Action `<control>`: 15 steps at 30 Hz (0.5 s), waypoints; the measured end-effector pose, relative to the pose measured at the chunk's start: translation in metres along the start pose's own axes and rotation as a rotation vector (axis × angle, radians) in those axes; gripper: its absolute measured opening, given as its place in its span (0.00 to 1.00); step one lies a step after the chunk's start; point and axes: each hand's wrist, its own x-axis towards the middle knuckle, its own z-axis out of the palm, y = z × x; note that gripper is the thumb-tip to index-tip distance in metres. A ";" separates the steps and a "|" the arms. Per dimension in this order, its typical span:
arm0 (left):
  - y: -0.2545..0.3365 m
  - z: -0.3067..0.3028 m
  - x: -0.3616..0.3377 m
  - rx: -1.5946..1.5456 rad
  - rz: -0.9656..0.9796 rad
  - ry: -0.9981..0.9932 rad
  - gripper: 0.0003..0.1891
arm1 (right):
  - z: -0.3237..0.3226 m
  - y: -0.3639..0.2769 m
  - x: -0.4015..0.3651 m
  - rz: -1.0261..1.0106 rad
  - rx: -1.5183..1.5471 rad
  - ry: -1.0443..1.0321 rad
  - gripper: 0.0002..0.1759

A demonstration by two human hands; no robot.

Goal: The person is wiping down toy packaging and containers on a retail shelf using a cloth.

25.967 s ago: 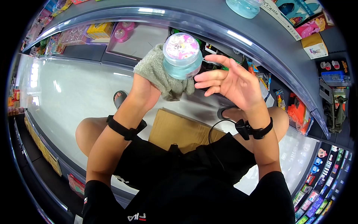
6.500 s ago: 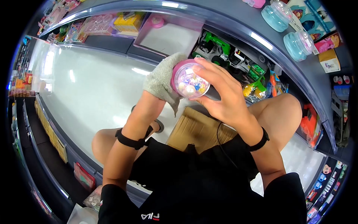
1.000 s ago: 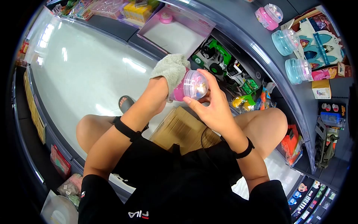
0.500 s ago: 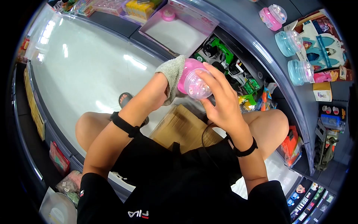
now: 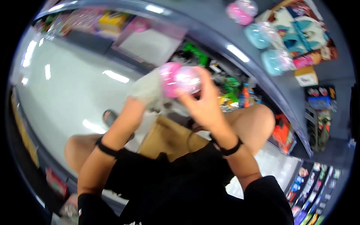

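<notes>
A pink container (image 5: 170,79) with a clear, shiny domed top is held up between my two hands, blurred by motion. A pale grey-green cloth (image 5: 147,88) covers my left hand (image 5: 139,100) and presses against the pink base; the fingers under it are hidden. My right hand (image 5: 198,92) wraps its fingers and thumb around the clear top. Below them a brown cardboard box (image 5: 165,138) lies between my knees.
A curved grey shelf (image 5: 210,33) at the upper right holds a pink container (image 5: 240,13), two light blue ones (image 5: 258,34) and a boxed castle toy (image 5: 300,32). Green toys (image 5: 197,52) lie on a lower shelf beside a pink-edged tray (image 5: 150,47).
The view has shifted, so the shelves appear further left. Both hands and the pink container appear further left, and the container has turned so its clear top points more to the right.
</notes>
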 end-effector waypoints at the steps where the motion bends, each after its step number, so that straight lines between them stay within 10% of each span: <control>1: 0.000 0.002 0.004 0.091 0.047 -0.026 0.28 | -0.002 -0.004 -0.001 -0.072 -0.103 -0.028 0.43; 3: -0.007 0.001 0.005 0.278 0.139 -0.047 0.32 | -0.001 -0.008 -0.004 -0.353 -0.250 -0.021 0.45; 4: -0.026 -0.005 -0.001 -0.272 0.181 -0.033 0.31 | 0.000 -0.010 -0.005 -0.366 -0.208 -0.081 0.45; 7: -0.033 -0.010 0.002 -0.579 0.034 0.010 0.29 | -0.005 -0.018 -0.004 -0.510 -0.205 -0.167 0.44; 15: -0.050 -0.019 0.002 -0.675 0.014 -0.021 0.27 | -0.007 -0.026 -0.018 -0.192 0.005 -0.284 0.48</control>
